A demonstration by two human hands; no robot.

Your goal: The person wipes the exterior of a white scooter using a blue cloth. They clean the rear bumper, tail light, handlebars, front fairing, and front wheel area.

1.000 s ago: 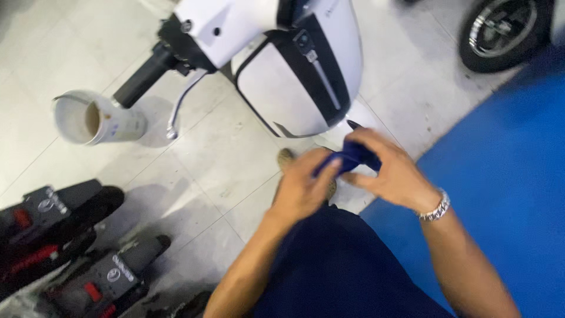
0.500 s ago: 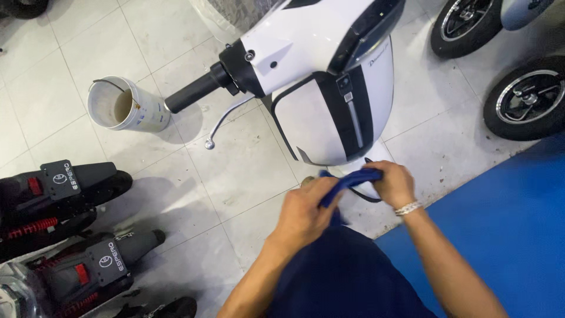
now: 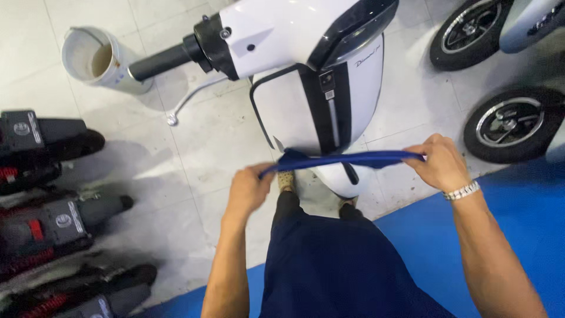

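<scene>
Between both grips, blue cloth (image 3: 347, 159) taut

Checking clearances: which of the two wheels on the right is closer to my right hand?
The lower wheel, just beyond your right hand; the other wheel sits higher, near the top edge.

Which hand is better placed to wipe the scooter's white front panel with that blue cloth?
Probably the left hand: it grips the blue cloth just below the panel.

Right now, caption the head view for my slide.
Left hand and right hand stretch a blue cloth strip before a white scooter.
</scene>
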